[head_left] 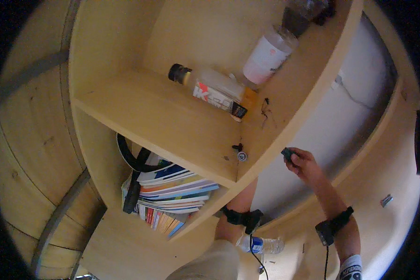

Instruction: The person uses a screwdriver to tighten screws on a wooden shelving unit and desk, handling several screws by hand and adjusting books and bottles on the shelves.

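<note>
My right hand (304, 164) is raised beside the right edge of a wooden shelf unit (260, 161). Its thumb and fingers pinch a small dark green piece (287, 153), too small to identify. My left forearm (241, 198) reaches up behind the shelf's side panel, which hides my left hand. A bottle with a black cap (214, 91) lies on the upper shelf, near a clear labelled container (269, 55). A small round metal piece (241, 156) sits in that shelf's front corner.
Books and magazines (175, 191) lie stacked in the lower compartment, next to a black curved band (137, 163). Below my left forearm is a clear plastic bottle (268, 245). A small grey item (386, 200) lies at far right. Cabled black straps circle both forearms.
</note>
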Tool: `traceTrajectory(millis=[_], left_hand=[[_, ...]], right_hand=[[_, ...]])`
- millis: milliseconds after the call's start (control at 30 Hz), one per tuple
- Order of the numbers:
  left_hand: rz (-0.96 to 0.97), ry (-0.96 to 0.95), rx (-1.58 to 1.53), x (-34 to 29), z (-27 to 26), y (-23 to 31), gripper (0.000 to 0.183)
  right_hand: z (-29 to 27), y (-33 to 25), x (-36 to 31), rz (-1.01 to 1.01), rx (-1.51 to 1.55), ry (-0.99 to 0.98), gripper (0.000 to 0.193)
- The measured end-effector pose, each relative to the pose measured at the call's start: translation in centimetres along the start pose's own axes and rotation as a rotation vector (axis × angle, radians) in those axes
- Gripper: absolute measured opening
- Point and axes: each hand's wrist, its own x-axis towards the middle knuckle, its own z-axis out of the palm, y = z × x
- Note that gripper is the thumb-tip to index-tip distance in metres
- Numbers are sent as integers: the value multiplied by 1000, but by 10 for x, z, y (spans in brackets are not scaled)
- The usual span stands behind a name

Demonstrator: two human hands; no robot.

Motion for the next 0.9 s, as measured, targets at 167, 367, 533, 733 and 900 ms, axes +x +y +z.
traceTrajectory(millis=[167,367,533,733,900], left_hand=[[-12,21,-31,-6,5,8,24],[-15,30,-62,-12,8,11,21],[-28,29,-104,-17,19,6,19],[-43,32,-158,-21,11,13,16],[-75,-12,-206,-5,10,25,14]], right_hand=[[25,4,-2,-337,-471,85,37],[35,-6,-10,-329,-318,207,31],[13,-26,-19,300,-48,-157,38],[31,-12,-24,296,45,44,41],[21,-20,-21,510,142,-330,53]])
